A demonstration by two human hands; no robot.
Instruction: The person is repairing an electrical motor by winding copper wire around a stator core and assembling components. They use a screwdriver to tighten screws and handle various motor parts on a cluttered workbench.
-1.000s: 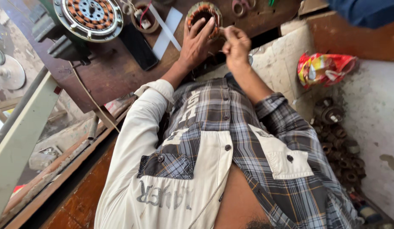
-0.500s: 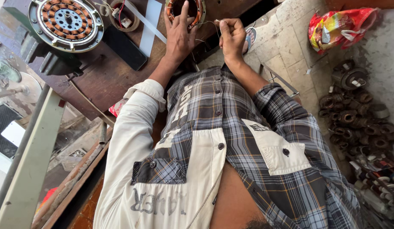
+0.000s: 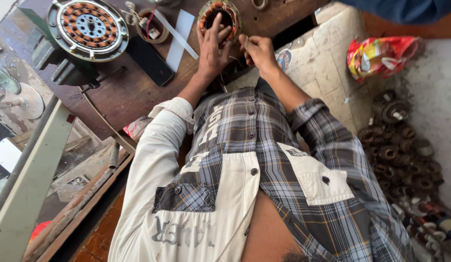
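Stator [image 3: 218,13] under left fingers [image 3: 215,30]

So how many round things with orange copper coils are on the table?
2: a big motor stator at the table's far left, and a small stator ring under the left hand. More may be hidden.

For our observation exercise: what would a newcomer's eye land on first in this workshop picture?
Probably the two hands at top centre: the left hand rests on a small copper-wound stator on the brown bench, while the right hand pinches something thin beside it. Next, the large round stator at top left, and the pile of dark wound coils on the floor at right.
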